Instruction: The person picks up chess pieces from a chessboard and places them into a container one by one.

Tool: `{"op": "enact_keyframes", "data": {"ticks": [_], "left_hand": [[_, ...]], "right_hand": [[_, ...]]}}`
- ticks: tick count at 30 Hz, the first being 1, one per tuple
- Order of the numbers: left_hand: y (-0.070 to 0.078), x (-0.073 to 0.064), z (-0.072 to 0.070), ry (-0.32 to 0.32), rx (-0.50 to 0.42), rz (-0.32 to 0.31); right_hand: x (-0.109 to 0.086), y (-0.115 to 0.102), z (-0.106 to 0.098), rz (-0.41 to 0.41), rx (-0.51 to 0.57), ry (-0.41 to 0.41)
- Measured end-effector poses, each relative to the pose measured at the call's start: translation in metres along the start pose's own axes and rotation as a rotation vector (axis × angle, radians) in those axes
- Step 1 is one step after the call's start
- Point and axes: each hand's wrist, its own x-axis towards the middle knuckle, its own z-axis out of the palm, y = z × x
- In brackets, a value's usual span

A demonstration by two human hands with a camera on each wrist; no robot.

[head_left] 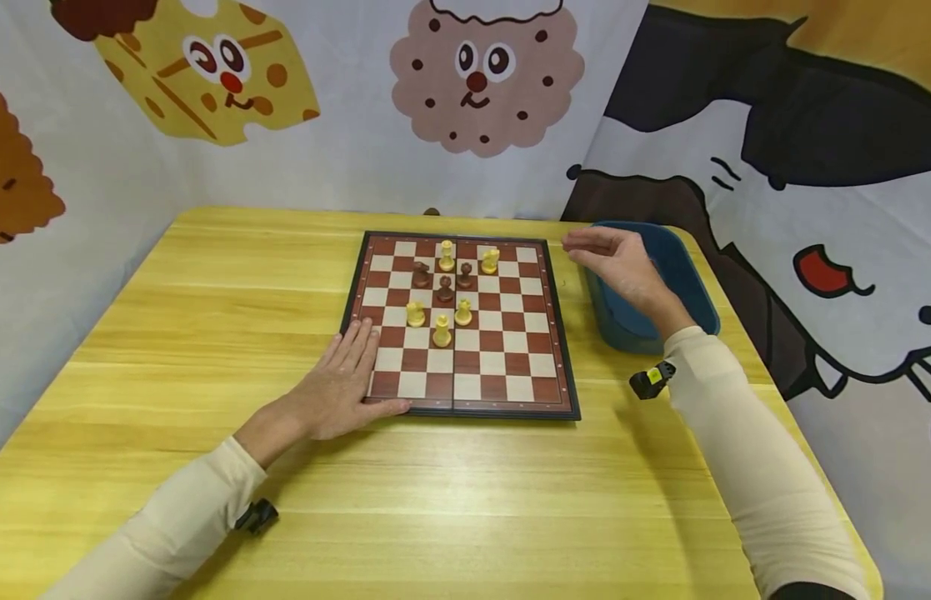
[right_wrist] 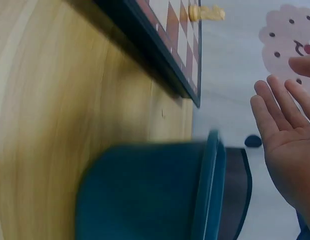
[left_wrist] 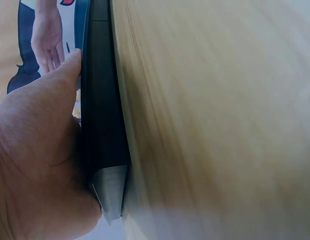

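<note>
Resting at the lower left corner of a flat, chequered brown-and-cream chessboard with a black rim (head_left: 491, 342), the person's left hand (head_left: 333, 396) is being held with its fingers straight and released. The fingertips are being laid over the left border, and the thumb is being stretched along the near edge. In the left wrist view, this hand is being seen against the board's black side.

At the centre of the head frame, the chessboard is being supported by a light-yellow wood-grained table (head_left: 473, 500). Five pale-yellow chess pieces (head_left: 442, 332) and three dark-brown chess pieces (head_left: 445, 290) are being borne upright on its squares. The brown ones are being grouped in the upper middle of the board; one pale piece is being shown just above them, one to their upper right, and three below.

At the right of the frame, the right hand (head_left: 615, 258) is being held raised, overlapping the left rim of a dark-blue, rounded plastic bin (head_left: 633, 340). Its fingers are being extended toward the board's upper right corner, released and apart from it. In the right wrist view, the bare palm is being displayed. Both forearms are being covered by cream fabric sleeves (head_left: 735, 442); the table is being backed by a white cartoon-printed cloth (head_left: 345, 167).
</note>
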Motion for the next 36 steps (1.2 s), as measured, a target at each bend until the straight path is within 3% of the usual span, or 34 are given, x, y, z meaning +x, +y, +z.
{"op": "enact_keyframes", "data": {"ticks": [13, 24, 28, 36], "left_hand": [[-0.004, -0.002, 0.0, -0.014, 0.0, -0.008], [-0.003, -0.002, 0.001, 0.019, 0.002, -0.003], [-0.003, -0.002, 0.002, 0.017, 0.004, 0.0], [-0.001, 0.0, 0.001, 0.02, 0.001, -0.001]], "right_hand": [[0.022, -0.001, 0.051, -0.002, 0.102, -0.09], [0.042, 0.005, 0.081, 0.033, 0.272, -0.077], [0.047, 0.008, 0.09, 0.058, 0.232, -0.066], [0.057, 0.009, 0.101, 0.111, 0.007, -0.103]]}}
